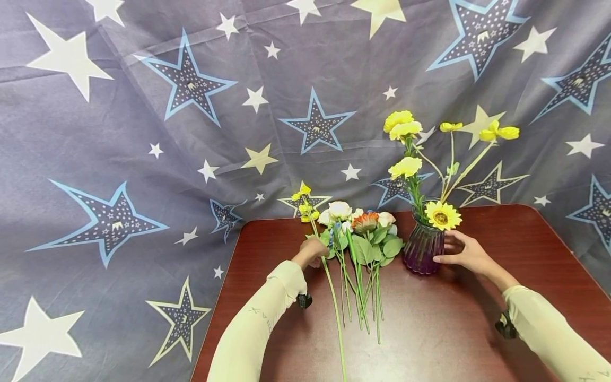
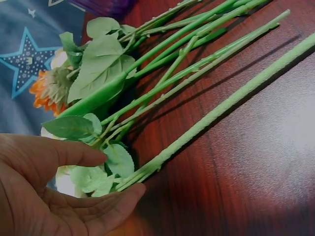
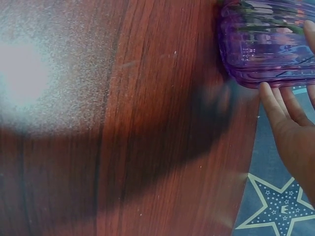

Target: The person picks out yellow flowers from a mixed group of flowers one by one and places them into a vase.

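My left hand is at a long green stem with small yellow blooms. In the left wrist view the thumb and fingers are apart, and the thick stem runs down to the fingertips; whether they touch is unclear. My right hand holds a purple ribbed glass vase from its right side, thumb across the front and the other fingers partly hidden behind. In the vase stand a sunflower, yellow carnation-like flowers and thin stems with yellow blooms.
Between the hands lies a bunch of artificial flowers, white, orange and blue, stems toward the front edge. The reddish-brown table meets a grey star-patterned cloth at the back. Black straps show at both wrists.
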Tool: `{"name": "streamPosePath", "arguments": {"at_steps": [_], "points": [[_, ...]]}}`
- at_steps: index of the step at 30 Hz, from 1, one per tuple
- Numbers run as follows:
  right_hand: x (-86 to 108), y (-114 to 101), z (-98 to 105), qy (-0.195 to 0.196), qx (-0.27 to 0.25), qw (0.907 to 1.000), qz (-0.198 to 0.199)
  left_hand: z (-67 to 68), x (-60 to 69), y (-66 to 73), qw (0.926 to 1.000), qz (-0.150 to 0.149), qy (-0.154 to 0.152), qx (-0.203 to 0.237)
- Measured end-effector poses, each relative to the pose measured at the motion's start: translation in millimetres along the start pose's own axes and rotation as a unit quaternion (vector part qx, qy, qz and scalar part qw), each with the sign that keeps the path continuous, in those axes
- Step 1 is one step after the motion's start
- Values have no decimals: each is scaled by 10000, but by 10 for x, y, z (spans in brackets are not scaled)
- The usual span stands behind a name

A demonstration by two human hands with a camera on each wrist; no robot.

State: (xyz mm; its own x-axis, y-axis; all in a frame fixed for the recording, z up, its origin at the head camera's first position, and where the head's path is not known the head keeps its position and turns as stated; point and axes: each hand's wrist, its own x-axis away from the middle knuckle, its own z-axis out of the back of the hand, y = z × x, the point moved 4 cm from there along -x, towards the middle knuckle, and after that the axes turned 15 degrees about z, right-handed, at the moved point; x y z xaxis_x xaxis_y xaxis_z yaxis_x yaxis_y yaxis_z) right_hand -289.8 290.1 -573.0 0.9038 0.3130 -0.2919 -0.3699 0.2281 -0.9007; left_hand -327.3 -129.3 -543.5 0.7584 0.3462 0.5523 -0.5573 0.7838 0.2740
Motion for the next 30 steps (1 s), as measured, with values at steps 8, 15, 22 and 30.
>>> {"name": "streamPosePath", "arguments": {"at_steps": [8, 15, 22, 30], "points": [[11, 11, -6, -40, 15, 10000, -8, -101, -9, -41, 9999, 123, -62, 70], [31, -25, -2, -100, 146, 9998, -63, -147, -33, -69, 9996, 269, -40, 83], [21, -35, 3, -109, 238, 9996, -55, -187, -48, -113, 9995, 258, -83, 191], [19, -26, 10, -106, 239, 9997, -33, -225, -2, -135, 9988, 280, -269, 305]]}}
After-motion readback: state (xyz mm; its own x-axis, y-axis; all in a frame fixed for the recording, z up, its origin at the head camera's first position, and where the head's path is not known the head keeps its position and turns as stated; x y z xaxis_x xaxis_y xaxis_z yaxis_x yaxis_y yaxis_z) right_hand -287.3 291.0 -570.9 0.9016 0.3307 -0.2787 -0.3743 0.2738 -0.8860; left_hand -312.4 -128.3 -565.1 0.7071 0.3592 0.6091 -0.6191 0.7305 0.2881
